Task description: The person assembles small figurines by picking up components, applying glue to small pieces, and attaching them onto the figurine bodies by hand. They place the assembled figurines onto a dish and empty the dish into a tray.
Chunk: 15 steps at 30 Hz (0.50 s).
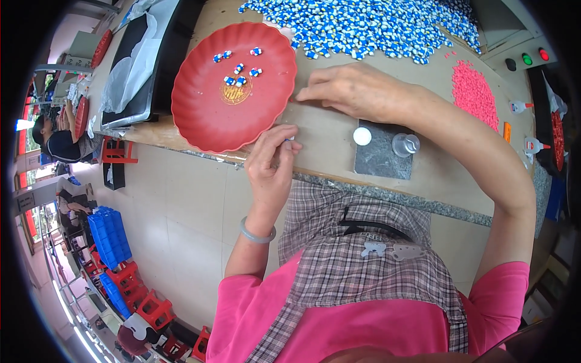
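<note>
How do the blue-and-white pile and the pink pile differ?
- Colour: the blue-and-white pile is mixed, mainly blue and white; the pink pile is one colour.
- Extent: the blue-and-white pile is a broad heap; the pink pile is a smaller patch.
- Piece size: pieces in the blue-and-white pile look larger than those in the pink pile.

Shared: both are many small loose pieces on the table.

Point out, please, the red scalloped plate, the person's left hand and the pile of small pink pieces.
Red scalloped plate (236, 124): head view, bare inner base.
Left hand (266, 159): head view, back of hand.
Pile of small pink pieces (475, 94): head view, pile's middle.
</note>
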Motion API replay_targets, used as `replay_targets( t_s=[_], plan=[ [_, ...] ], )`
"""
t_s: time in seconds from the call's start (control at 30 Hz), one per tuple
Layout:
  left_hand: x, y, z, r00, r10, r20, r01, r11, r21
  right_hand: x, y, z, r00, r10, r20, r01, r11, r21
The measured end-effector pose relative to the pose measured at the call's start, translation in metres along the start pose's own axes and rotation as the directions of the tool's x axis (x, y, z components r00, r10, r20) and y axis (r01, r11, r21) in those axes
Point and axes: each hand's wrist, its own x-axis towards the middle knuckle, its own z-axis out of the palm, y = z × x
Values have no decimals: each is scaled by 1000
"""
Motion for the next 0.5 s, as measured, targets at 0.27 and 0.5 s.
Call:
replay_targets(
  t_s=[0.27, 0.5],
  plan=[
    [-11, 11, -8, 996, 87, 31, -89, 994, 57, 24, 15, 35, 996, -71, -48, 63, 986, -152],
    [-16, 7, -1, 998, 28, 61, -26, 999, -34, 35, 7, 44, 996, 16, -85, -29, 987, -157]
  ],
)
